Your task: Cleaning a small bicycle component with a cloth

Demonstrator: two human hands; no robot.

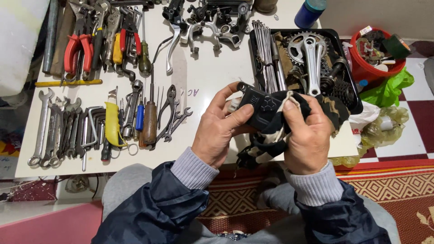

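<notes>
A low white rectangular table (203,77) fills most of the view, seen from above by a seated person in a dark blue jacket with grey cuffs. On its right side sits a black plastic tray (357,97) holding a silver bicycle crank with chainring (309,52), dark sprockets and a bundle of thin metal spokes (264,49). Beyond the table's right edge stands a red plastic bucket (361,68) of small odds and ends. Along the left half lies a row of steel spanners (54,131), with red-handled pliers (77,52) above them.

Over the table's near edge, the left hand (217,131) is closed around a small black plastic bicycle part (255,108), thumb pressed on top. The right hand (307,135) is closed on a dark patterned cloth rag (271,135), pressing it against the same part's right end.
</notes>
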